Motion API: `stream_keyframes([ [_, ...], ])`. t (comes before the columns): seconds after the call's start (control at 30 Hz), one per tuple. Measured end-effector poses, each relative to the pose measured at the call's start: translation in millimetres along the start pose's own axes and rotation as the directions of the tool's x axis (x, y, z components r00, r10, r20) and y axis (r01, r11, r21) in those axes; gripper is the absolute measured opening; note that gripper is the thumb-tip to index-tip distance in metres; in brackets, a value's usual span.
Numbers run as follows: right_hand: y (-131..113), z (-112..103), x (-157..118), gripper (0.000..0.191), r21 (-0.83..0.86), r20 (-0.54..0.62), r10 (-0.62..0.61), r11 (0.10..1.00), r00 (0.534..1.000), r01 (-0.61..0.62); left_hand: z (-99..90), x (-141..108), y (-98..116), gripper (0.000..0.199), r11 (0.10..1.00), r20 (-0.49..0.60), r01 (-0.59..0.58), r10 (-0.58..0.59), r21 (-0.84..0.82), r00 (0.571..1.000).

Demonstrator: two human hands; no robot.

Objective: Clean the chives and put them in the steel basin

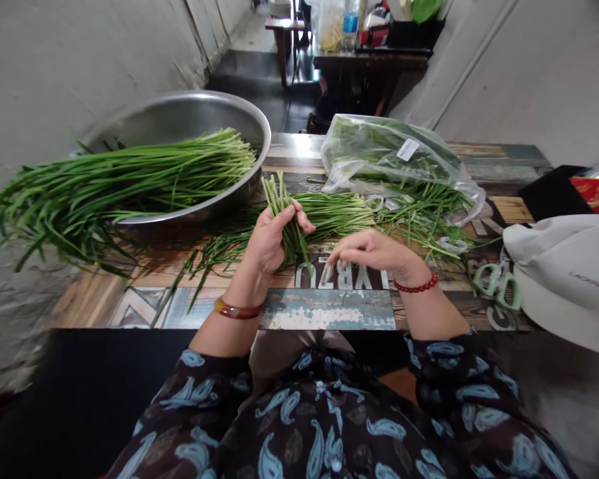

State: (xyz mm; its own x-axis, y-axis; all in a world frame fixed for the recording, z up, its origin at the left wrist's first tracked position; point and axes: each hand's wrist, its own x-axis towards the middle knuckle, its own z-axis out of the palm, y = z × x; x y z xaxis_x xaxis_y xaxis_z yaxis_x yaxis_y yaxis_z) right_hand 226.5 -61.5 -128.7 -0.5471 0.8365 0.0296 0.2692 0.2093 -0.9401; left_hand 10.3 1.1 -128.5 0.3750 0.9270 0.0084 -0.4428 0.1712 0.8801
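A steel basin [180,116] sits at the far left corner of the table [329,309], with a large bundle of chives [130,176] lying across it and hanging past its left rim. Right of the basin, at the far edge, lies a plastic bag of greens [389,150], with loose chives [419,219] in front of it. Mid-table, the left hand [269,239] holds a small bunch of chives [284,213], just beside the right hand [374,251]. Scissors [496,286] lie near the right edge, beside a cap [564,273], with a box [554,189] behind it.
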Motion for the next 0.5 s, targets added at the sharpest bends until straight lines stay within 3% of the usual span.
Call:
stream_keyframes([
  [0.03,3,-3,0,0.034,0.026,-0.189,0.035,0.999,0.981,-0.031,-0.2,0,1,0.027,1.000,0.016,0.017,-0.017,-0.009,1.000],
  [0.07,7,-7,-1,0.034,0.064,-0.382,0.068,0.997,0.922,-0.047,-0.4,0,1,0.027,0.999,0.033,0.037,-0.036,-0.007,0.999],
  [0.13,19,-14,0,0.031,0.123,-0.682,0.100,0.992,0.724,-0.022,-0.7,-1,2,0.029,0.996,0.068,0.076,-0.078,0.036,0.995],
  [0.2,31,-22,0,0.027,0.081,-0.821,0.072,0.997,0.566,-0.010,-1.0,-1,1,0.032,0.987,0.100,0.108,-0.120,0.118,0.988],
  [0.23,36,-25,-1,0.025,0.024,-0.852,0.036,0.999,0.523,-0.031,-1.2,-2,0,0.033,0.978,0.112,0.124,-0.144,0.171,0.983],
  [0.3,44,-31,-2,0.020,-0.147,-0.858,-0.067,0.982,0.509,-0.119,-1.8,-2,-4,0.037,0.948,0.129,0.136,-0.179,0.288,0.975],
  [0.4,49,-34,-5,0.017,-0.419,-0.766,-0.200,0.876,0.610,-0.239,-2.9,-1,-11,0.033,0.869,0.142,0.037,-0.122,0.493,0.982],
  [0.5,50,-33,-5,0.017,-0.585,-0.663,-0.226,0.751,0.714,-0.306,-3.5,1,-15,0.026,0.693,0.165,-0.146,0.040,0.706,0.986],
])
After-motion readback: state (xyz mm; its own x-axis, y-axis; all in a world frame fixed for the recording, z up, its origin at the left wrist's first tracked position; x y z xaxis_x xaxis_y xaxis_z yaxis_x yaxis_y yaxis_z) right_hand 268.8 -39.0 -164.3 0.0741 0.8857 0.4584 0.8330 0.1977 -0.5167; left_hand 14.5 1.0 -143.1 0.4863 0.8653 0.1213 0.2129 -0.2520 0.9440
